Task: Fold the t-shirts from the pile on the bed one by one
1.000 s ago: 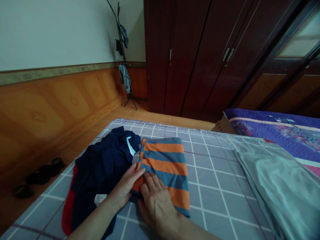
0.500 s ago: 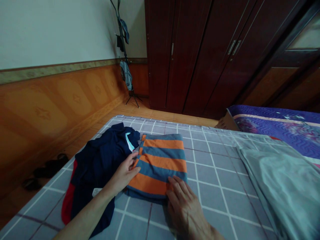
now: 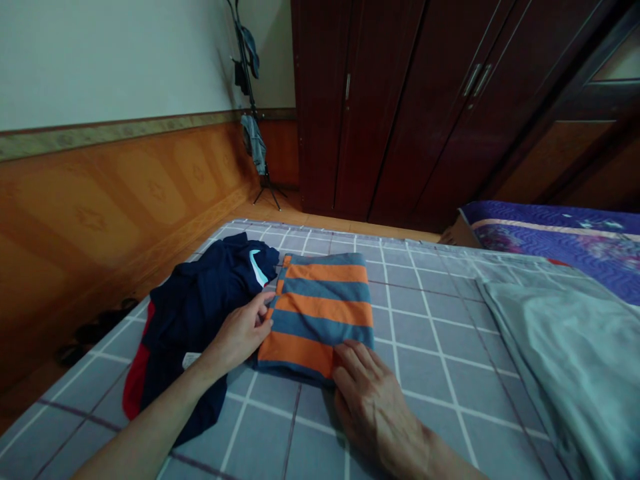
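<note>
The folded striped cloth lies flat on the checked bedspread, between the two hands, its longer side seeming to run away from the person. The left hand meets its left edge, so the cloth lies just right of those fingers, which are loosely bent, thumb apart. The right hand is at the near right corner, curled fingers on top, the cloth reaching forward and left from them; its thumb is mostly hidden, so I can't tell whether it pinches.

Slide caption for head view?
Left hand and right hand at edges of folded striped cloth, beside navy garment, on checked sheet.
</note>
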Motion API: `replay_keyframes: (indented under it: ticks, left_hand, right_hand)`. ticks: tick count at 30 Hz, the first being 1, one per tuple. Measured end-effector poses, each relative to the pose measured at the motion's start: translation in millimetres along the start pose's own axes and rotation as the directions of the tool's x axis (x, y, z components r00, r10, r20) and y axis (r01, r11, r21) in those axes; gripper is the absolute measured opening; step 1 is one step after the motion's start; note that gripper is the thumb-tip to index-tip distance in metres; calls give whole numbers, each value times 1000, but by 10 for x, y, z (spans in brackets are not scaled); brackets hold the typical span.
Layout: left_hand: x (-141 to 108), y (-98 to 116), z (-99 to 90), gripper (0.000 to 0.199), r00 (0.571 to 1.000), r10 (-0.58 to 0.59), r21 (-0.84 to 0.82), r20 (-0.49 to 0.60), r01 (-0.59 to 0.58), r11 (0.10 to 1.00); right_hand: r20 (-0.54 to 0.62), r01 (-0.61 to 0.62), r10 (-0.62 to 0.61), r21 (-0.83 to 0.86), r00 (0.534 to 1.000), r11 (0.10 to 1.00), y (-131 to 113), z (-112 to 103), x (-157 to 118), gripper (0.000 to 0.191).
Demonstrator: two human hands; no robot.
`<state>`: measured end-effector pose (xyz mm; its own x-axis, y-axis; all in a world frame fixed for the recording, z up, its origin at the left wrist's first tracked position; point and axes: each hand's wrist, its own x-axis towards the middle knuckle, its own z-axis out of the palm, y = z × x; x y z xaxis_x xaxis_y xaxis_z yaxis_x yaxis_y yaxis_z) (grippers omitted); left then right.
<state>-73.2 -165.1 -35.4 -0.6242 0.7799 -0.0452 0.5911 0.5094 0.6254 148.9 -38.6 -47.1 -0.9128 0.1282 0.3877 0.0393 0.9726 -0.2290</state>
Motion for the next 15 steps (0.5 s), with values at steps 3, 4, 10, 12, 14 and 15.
replay_keyframes:
  ticks: [3,4,10,12,14,15]
  left_hand:
    - [-42,27,-10,59,1000,-13,78,-1,13,997]
    - [-62,41,-14,66,1000,-10,103,5,9,995]
    - [-129,69,-42,77,999,21,40,50,-23,999]
    - [-135,66,-60,75,998,45,-23,50,-44,999]
    - [-142,69,-82,75,997,56,-75,60,-52,996]
    - [-144,74,-91,75,996,59,-104,72,-51,993]
  right_hand:
    - [23,-2,2,-31,1000,1000,-5,0,-5,19]
    - [29,-5,7,-51,1000,999,-4,4,-7,18]
    - [30,-46,54,-242,998,969,-10,-19,-30,23]
    - [28,-87,101,-315,994,945,-20,-58,-60,25]
    - [21,-147,167,-376,986,915,-33,-101,-108,28]
    - [18,-177,200,-397,980,901,-38,-119,-135,29]
